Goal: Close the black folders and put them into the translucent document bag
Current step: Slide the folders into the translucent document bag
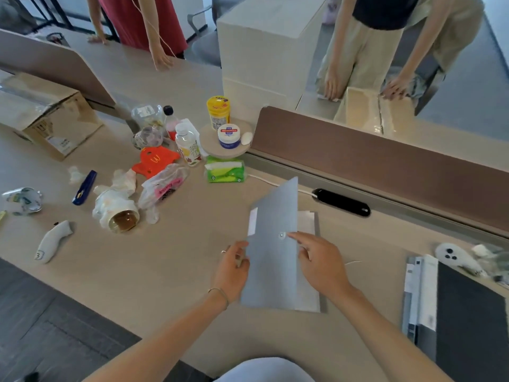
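Note:
The translucent grey document bag (271,260) lies on the desk in front of me, its pointed flap lifted toward the far side and a snap button near its middle. My left hand (234,271) grips the bag's left edge. My right hand (319,263) rests on the bag's right side, its forefinger reaching to the snap button. White paper shows through the bag's right half. A black folder (471,318) lies shut at the right desk edge, on top of white and grey papers (420,296). Neither hand touches it.
Clutter fills the desk's left: a tipped jar (121,219), plastic bags, a red carton (154,161), bottles, a green tissue pack (224,172), a cardboard box (46,114). A brown partition (385,166) runs behind. Two people stand beyond the desk. A white remote (454,257) lies at right.

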